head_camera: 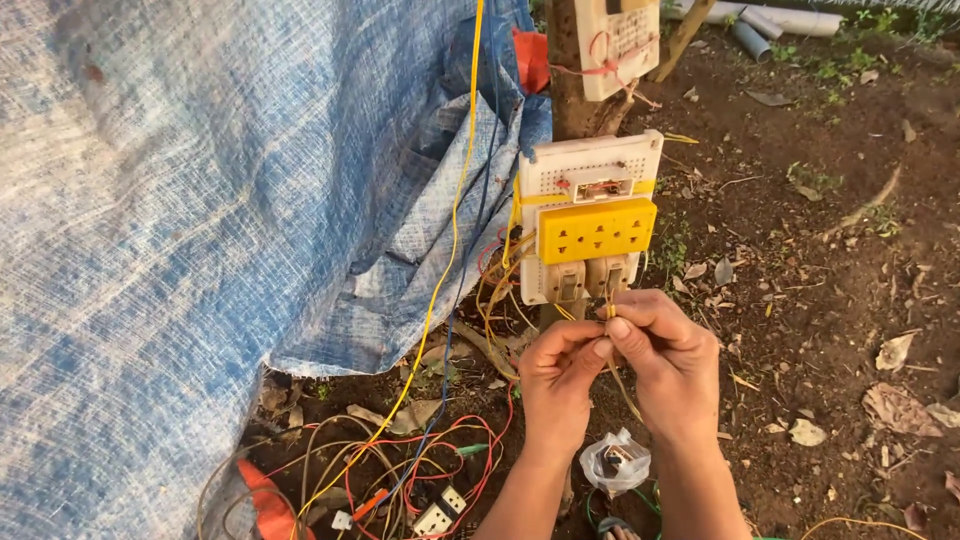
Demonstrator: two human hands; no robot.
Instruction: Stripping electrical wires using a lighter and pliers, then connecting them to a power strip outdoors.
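Yellow wire (611, 312) sits pinched between both hands just below the white board (590, 165) w/ its yellow socket strip (597, 230) and two switches (587, 280). Left hand (560, 385) is closed on it, thumb and forefinger tight; right hand (672, 360) likewise, fingers curled. Looks like twisting or joining wire ends, though the tips are too small to tell. Next move needs a steady pinch near the switch terminals. Loose red and yellow cables (420, 460) lie on the soil (840, 300), blue tarp (200, 200) alongside.

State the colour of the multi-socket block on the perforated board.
Yellow socket block, clearest in the head view.
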